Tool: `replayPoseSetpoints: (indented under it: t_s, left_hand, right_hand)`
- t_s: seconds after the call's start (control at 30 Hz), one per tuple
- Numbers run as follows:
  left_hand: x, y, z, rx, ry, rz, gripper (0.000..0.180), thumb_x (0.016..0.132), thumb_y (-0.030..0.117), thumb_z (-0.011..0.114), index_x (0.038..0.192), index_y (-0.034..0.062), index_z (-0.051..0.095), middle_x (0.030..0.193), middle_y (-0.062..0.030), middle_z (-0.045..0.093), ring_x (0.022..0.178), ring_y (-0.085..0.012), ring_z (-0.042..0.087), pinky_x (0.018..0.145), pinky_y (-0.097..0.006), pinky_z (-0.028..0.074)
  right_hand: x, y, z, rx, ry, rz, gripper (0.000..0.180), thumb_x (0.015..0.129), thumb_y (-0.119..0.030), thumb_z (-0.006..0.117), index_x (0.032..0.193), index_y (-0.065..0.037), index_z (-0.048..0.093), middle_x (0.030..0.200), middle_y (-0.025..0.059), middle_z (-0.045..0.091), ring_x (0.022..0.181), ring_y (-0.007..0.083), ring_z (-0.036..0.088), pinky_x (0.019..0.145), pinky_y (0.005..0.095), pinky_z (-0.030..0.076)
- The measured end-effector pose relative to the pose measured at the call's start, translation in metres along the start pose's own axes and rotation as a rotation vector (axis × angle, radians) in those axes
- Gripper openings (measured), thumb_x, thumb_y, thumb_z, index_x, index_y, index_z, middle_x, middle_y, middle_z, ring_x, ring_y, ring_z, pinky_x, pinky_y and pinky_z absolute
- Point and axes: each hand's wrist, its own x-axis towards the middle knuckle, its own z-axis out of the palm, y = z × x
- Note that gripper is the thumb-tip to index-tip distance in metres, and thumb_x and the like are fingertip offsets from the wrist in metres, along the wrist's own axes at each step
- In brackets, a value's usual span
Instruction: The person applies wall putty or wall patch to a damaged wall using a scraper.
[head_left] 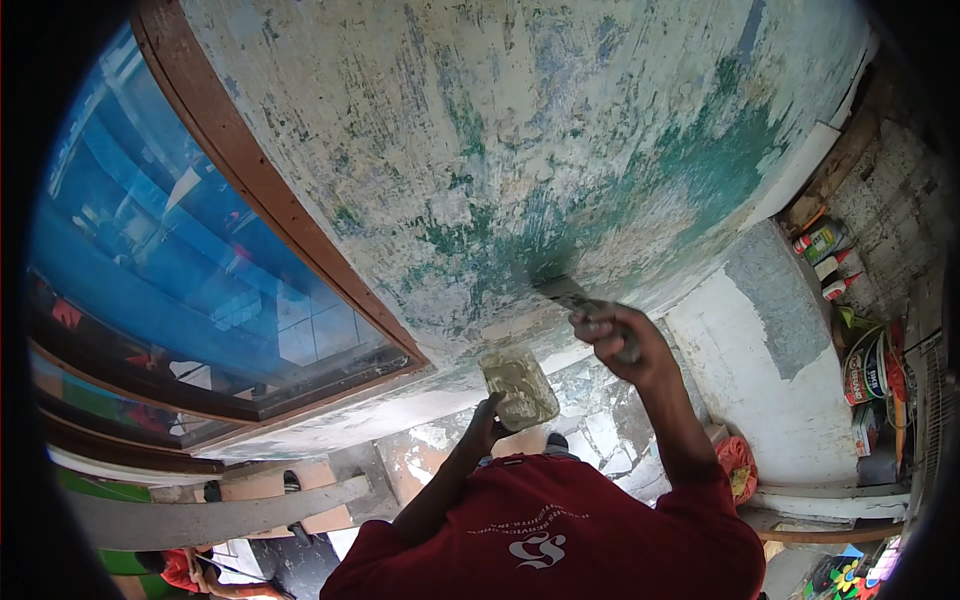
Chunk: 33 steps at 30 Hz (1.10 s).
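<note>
My right hand (622, 340) is closed round the handle of a putty knife (565, 290). Its flat blade meets the wall (500, 200), which is patchy with worn green, white and grey paint, and dark green smears show by the blade. Lower and to the left, my left hand (488, 418) grips the edge of a small rectangular putty board (520, 388), smeared with greyish-green paste. The board is held just off the wall's foot, below the knife. My left fingers are partly hidden behind it.
At left, a brown-framed window (290, 220) shows blue. On the right, bottles (825, 250) and paint cans (868, 370) stand beside a white-and-grey ledge (785, 310). A red plastic bag (738, 468) lies near my right elbow. Another person in red (185, 570) is at the lower left.
</note>
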Motion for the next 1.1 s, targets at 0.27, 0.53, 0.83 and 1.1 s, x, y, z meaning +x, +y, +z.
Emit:
replayPoseSetpoints:
  t_s: [0.27, 0.53, 0.83, 1.1]
  left_hand:
    - [-0.007, 0.003, 0.009, 0.223, -0.011, 0.090, 0.051, 0.096, 0.034, 0.047, 0.135, 0.0029, 0.036, 0.130, -0.0165, 0.049, 0.120, -0.0285, 0.051, 0.097, -0.044, 0.047]
    - [0.007, -0.036, -0.042, 0.231, -0.092, 0.292, 0.053, 0.095, 0.034, 0.048, 0.136, 0.0031, 0.035, 0.132, -0.0159, 0.048, 0.119, -0.0295, 0.051, 0.098, -0.044, 0.045]
    - [0.002, -0.003, -0.011, -0.166, 0.031, -0.057, 0.058, 0.091, 0.037, 0.053, 0.136, 0.0049, 0.036, 0.130, -0.0152, 0.050, 0.116, -0.0308, 0.054, 0.094, -0.046, 0.048]
    - [0.005, -0.006, -0.003, -0.053, 0.002, 0.001, 0.056, 0.091, 0.040, 0.051, 0.132, 0.0040, 0.040, 0.124, -0.0141, 0.054, 0.112, -0.0293, 0.057, 0.092, -0.044, 0.050]
  right_hand:
    - [0.052, 0.033, -0.109, 0.455, 0.141, 0.292, 0.021, 0.083, 0.001, 0.049, 0.100, 0.007, 0.037, 0.083, 0.0069, 0.043, 0.067, 0.0109, 0.049, 0.054, 0.0214, 0.047]
    - [0.118, 0.029, -0.115, 0.411, 0.012, 0.218, 0.014, 0.083, 0.001, 0.046, 0.090, 0.006, 0.035, 0.084, 0.0104, 0.042, 0.069, 0.0167, 0.051, 0.063, 0.0265, 0.050]
    - [0.099, -0.021, -0.045, 0.418, -0.145, 0.275, 0.019, 0.082, 0.000, 0.052, 0.091, 0.007, 0.037, 0.088, 0.0112, 0.041, 0.079, 0.0181, 0.050, 0.066, 0.0284, 0.054]
    - [-0.011, -0.019, 0.030, 0.035, -0.056, -0.047, 0.010, 0.088, 0.000, 0.048, 0.090, 0.008, 0.042, 0.084, 0.0102, 0.044, 0.075, 0.0152, 0.050, 0.053, 0.0195, 0.051]
